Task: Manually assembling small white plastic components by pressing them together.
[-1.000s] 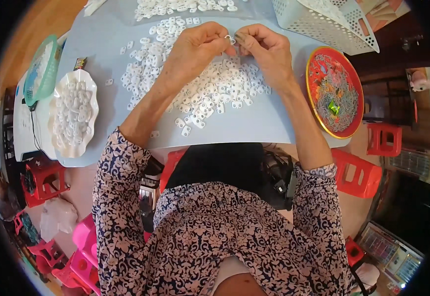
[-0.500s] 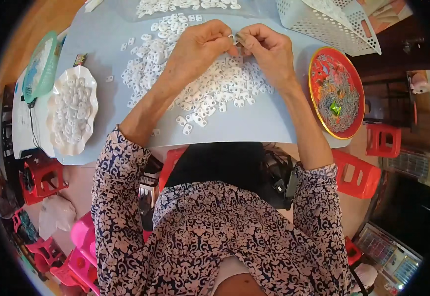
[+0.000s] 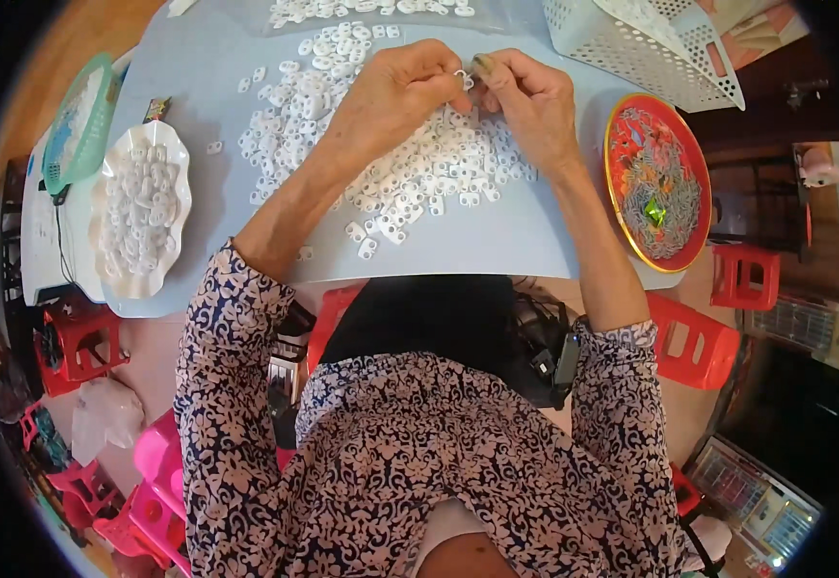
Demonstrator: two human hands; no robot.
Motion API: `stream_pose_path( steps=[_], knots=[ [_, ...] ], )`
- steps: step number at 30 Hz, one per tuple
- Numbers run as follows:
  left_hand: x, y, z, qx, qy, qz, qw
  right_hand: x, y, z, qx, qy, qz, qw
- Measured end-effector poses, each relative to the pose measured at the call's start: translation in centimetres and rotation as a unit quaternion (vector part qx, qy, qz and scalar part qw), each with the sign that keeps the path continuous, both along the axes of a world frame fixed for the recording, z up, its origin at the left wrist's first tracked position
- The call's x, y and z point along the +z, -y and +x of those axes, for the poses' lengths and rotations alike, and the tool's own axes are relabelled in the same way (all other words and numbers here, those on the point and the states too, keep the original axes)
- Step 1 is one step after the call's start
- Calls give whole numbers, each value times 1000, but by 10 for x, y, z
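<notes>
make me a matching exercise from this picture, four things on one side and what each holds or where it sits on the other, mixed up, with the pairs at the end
Column 1
1. left hand
2. wavy dish
3. red tray
4. basket with holes

Column 2
A. holds a tangle of grey bits
B. stands at the far right of the table
C. has a small white piece at its fingertips
D. holds a heap of white pieces

Pairs: 1-C, 2-D, 3-A, 4-B
</notes>
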State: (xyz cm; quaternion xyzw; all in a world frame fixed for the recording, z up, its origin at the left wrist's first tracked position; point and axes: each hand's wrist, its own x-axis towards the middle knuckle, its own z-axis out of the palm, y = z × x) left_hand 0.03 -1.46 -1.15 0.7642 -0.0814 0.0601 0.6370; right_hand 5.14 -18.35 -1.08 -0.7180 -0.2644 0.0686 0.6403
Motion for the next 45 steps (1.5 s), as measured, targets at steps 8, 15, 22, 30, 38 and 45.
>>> stream_pose_path(
  steps=[8,15,22,30,38,45],
  knots=[
    [-3,-2,0,-7,-4,-13,1000,2,-1,0,2,29,9,1000],
    [-5,7,-1,5,33,-50,998,0,-4,-5,-40,42,-7,998],
    [-5,7,0,4,16,-35,999,2,-4,-4,-48,22,5,999],
    [-6,1,2,11,22,-48,999,5,-6,-5,-36,20,3,999],
    [-5,0,3,14,26,-54,998,-4,-7,-3,-15,4,41,999],
    [10,-38,10,56,112,105,987,5,-3,-2,-24,-32,79,996]
  ],
)
